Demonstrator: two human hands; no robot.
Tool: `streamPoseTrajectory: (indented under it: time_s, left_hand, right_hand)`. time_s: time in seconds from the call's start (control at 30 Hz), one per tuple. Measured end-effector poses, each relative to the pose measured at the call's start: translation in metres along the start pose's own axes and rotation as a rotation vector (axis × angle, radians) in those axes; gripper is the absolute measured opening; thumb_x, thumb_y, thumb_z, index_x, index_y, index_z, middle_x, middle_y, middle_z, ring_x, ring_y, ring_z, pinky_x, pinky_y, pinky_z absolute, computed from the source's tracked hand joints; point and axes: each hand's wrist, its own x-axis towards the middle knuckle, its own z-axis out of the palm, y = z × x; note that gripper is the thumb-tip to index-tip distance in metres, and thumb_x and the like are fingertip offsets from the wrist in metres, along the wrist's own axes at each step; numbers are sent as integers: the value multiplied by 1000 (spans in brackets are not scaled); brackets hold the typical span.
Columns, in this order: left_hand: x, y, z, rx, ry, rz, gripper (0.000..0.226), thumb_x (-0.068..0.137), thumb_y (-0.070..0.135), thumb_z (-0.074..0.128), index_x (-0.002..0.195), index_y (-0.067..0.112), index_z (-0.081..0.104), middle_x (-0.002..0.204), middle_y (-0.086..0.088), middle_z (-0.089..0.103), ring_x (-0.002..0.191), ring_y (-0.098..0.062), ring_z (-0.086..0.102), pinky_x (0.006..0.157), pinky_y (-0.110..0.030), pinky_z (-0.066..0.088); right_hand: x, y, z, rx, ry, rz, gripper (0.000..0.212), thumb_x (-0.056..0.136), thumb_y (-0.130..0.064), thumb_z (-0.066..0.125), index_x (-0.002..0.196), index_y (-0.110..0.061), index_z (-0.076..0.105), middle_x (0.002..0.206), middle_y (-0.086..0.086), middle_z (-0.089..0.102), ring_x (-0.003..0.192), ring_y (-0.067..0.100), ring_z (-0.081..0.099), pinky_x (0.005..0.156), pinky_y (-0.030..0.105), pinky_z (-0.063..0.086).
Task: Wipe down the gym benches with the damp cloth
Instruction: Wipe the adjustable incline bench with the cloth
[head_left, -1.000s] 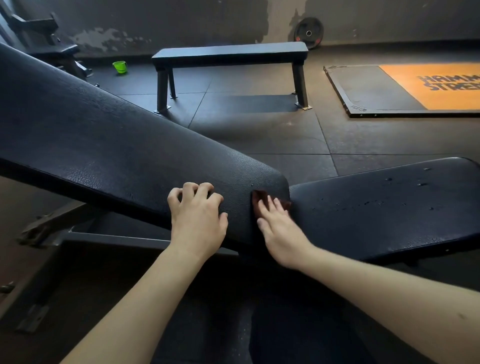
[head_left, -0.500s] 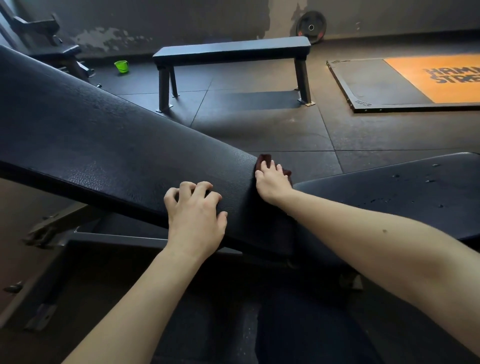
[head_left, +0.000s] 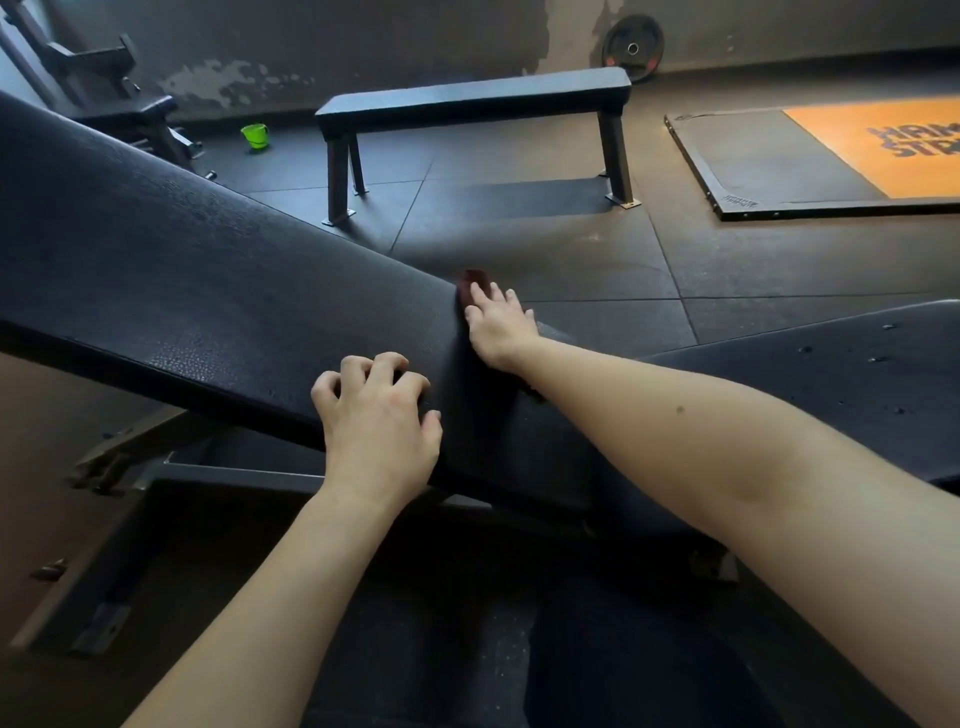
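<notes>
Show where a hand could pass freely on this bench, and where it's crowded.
Free: the backrest pad left of the gripping left hand, and the seat pad beyond the right forearm, droplets only. Crowded: where the pads meet, the right hand presses the cloth.

We find the room dim and softly lit. Left of the right hand (head_left: 498, 325) pressing the dark red cloth (head_left: 475, 285), the black textured inclined bench pad (head_left: 208, 291) carries a faint sheen; beyond it, the black flat bench (head_left: 467, 101) throws 1 shadow toward us. Frame edges bow; detail is soft.
</notes>
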Motion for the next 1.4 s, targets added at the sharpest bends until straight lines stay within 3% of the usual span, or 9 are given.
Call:
streamPoseTrajectory:
  time_s: [0.17,0.33,0.5,0.6,0.73,0.87,1.03,1.17,1.4]
  left_hand:
    - [-4,-1,0,-9,2,-5,26,85,42,71,107,29,74,133,7,59,122,-24,43,102,-45,24]
    - [-7,-4,-2,-10,7,9,27,85,41,72,108,27,74,133,5,60,122,-25,43,102,-46,25]
    - [-5,-3,1,-25,9,22,26,83,38,75,105,26,75,130,4,61,121,-25,45,102,-47,28]
    - [-3,-3,4,-48,35,29,23,79,34,79,99,24,76,125,3,64,116,-26,47,100,-47,27]
    - [-2,-3,5,-61,41,36,21,79,34,79,98,24,76,125,3,64,116,-27,47,99,-47,26]
    - [-3,-4,4,-57,43,36,22,79,35,79,99,25,76,125,3,64,117,-26,48,99,-46,26]
    - [-3,-4,4,-65,50,39,21,78,32,80,97,23,76,124,2,65,115,-28,49,98,-47,26]
    - [2,-2,6,-64,42,37,22,77,31,81,97,22,77,123,1,65,115,-28,49,98,-48,26]
    - [6,5,4,-13,-28,14,26,84,35,75,107,25,75,131,3,61,122,-26,44,102,-48,27]
  right_hand:
    - [-1,28,-6,39,8,240,55,109,-37,19,164,-31,16,173,2,4,159,31,-2,125,56,-1]
    - [-53,54,2,86,20,325,56,109,-40,21,164,-35,10,173,3,-4,157,39,-8,124,61,0]
    - [-118,66,20,133,-29,220,57,110,-40,23,164,-38,5,172,2,-10,156,36,-17,123,64,1]
    - [-97,76,15,155,-27,211,57,109,-41,23,164,-37,8,172,3,-10,156,38,-18,123,63,0]
    - [-49,81,-8,187,25,265,56,111,-31,22,165,-22,11,172,14,-2,157,38,-5,127,48,-1]
    - [-43,76,-19,149,39,256,52,113,-22,19,163,-10,17,172,9,1,158,33,0,127,43,2]
    - [-87,80,18,63,75,130,57,111,-34,27,165,-24,12,173,4,0,158,33,-5,127,52,0]
    - [-142,68,40,-19,91,-107,56,112,-31,32,165,-22,16,173,1,1,159,25,-8,128,43,-3]
    - [-64,47,17,-15,40,-111,57,111,-33,27,165,-20,13,173,5,2,159,27,-4,128,46,-2]
